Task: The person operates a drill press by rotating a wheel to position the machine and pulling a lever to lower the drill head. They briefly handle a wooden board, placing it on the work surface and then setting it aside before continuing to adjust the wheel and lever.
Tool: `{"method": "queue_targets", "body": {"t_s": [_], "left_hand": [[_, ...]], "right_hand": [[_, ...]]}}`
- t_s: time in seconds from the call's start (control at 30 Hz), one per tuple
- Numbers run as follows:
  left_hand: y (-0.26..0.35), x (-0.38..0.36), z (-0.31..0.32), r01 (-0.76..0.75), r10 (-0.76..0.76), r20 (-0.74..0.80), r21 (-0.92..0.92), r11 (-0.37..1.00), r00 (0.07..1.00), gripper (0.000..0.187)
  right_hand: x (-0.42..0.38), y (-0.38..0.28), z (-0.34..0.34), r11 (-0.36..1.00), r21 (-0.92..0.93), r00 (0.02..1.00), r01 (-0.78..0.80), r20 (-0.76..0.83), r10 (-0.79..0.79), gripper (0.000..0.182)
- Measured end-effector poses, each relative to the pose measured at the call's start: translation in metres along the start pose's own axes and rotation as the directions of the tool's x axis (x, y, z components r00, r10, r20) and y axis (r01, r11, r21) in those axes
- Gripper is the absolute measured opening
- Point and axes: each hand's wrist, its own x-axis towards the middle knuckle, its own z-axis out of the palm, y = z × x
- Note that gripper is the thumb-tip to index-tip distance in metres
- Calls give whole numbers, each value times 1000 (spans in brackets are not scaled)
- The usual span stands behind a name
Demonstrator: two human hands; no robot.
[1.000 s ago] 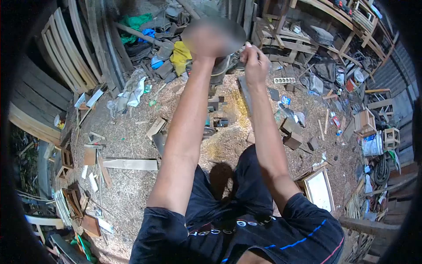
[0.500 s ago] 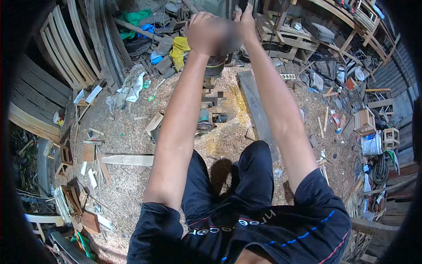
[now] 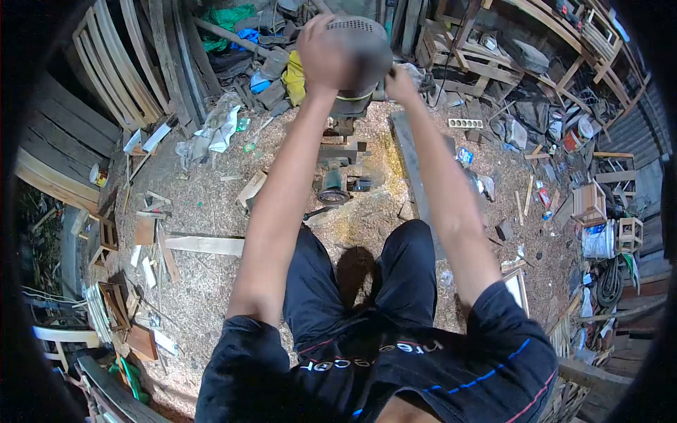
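Observation:
At the top centre stands a round dark machine housing (image 3: 358,27) with a perforated top; a smeared grey patch covers its middle. My left hand (image 3: 324,53) is wrapped round the near left side of that housing, partly smeared. My right hand (image 3: 401,86) is at the housing's right side, lower than the top, its fingers closed. Whatever lies between those fingers is too dark and small to make out. Below the housing, a greenish metal machine part (image 3: 333,192) stands between my knees and the housing.
A long plank (image 3: 412,166) lies under my right forearm. Sawdust covers the floor (image 3: 211,303), with wood offcuts (image 3: 144,229) scattered left. Curved wooden slats (image 3: 113,63) lean at upper left. A wooden rack (image 3: 472,67), yellow cloth (image 3: 294,79) and small wooden frames (image 3: 588,201) stand around.
My right hand has come down from the top of the view to the housing's right side. The perforated top now shows. My left hand stays at the housing as the view shifts slightly.

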Motion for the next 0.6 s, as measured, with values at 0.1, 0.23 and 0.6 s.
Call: {"method": "queue_targets", "body": {"t_s": [0.1, 0.23, 0.6], "left_hand": [[-11, -77, -45, 227, -225, -67, 26, 974, 972, 34], [-30, -230, -122, 670, -714, 271, 247, 700, 645, 38], [-70, -429, -211, 179, -785, 496, 868, 464, -372, 84]], "right_hand": [[-106, 17, 31, 991, -2, 979, -133, -159, 131, 30], [-252, 46, 100, 982, -3, 955, -191, 232, 187, 31], [-323, 32, 160, 958, -286, 395, -33, 876, 276, 121]]}}
